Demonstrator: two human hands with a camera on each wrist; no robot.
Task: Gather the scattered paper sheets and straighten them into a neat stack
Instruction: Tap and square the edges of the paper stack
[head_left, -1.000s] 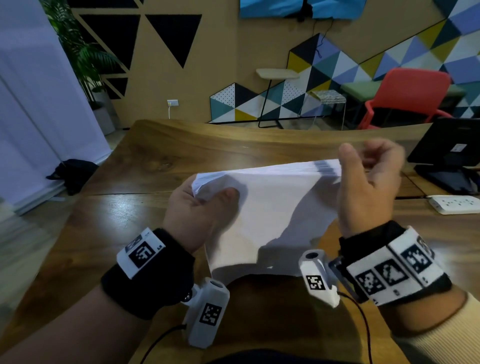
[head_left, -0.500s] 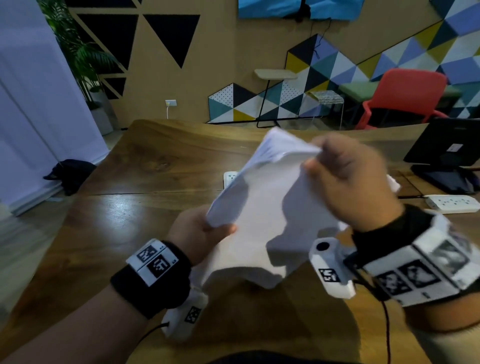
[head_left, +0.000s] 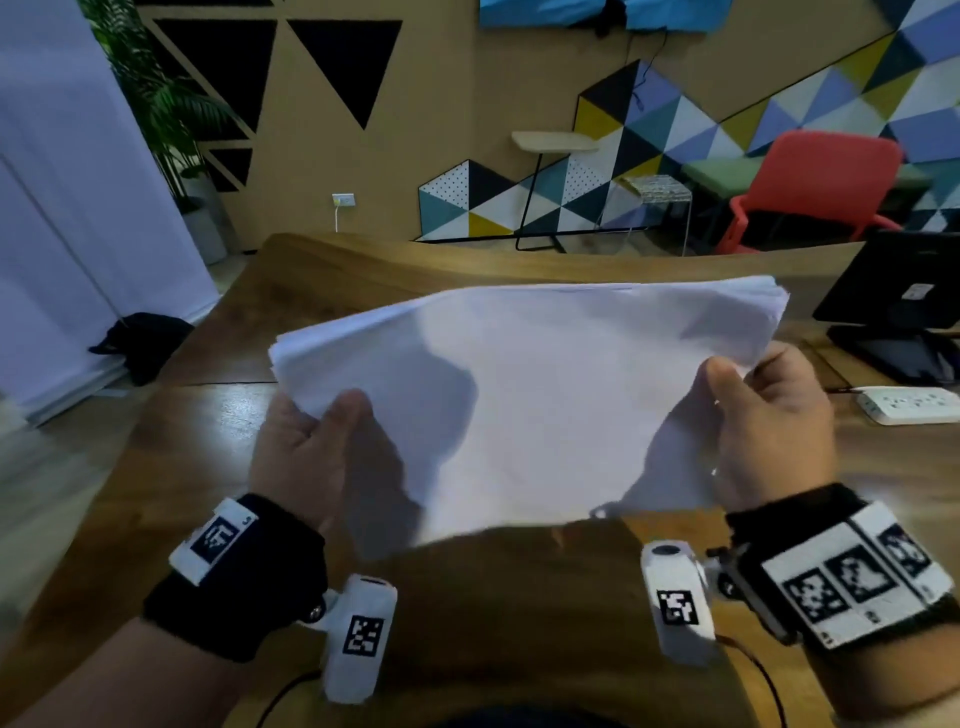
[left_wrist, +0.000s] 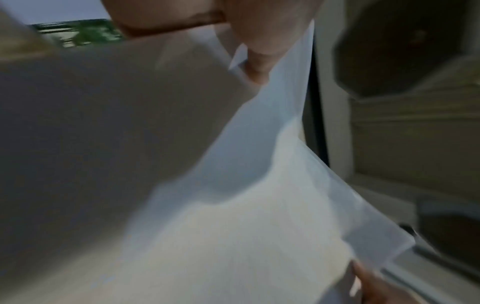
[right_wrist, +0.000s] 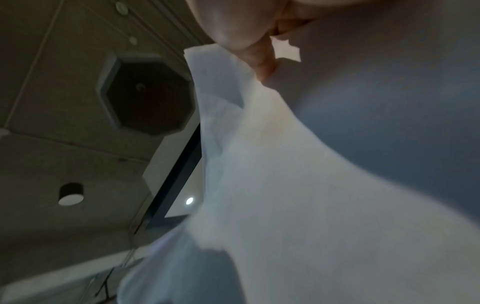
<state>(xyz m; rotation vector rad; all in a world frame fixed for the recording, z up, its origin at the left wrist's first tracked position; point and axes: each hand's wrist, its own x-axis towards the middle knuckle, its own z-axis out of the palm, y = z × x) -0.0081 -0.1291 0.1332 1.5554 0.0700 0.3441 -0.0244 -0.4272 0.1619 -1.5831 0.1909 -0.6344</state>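
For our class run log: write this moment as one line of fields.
step: straightening | left hand: grips left edge of white paper sheet stack | right hand: grips right edge | stack: held above brown wooden table

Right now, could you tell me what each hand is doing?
Left hand: grips the left edge of the paper stack.
Right hand: grips the stack's right edge.
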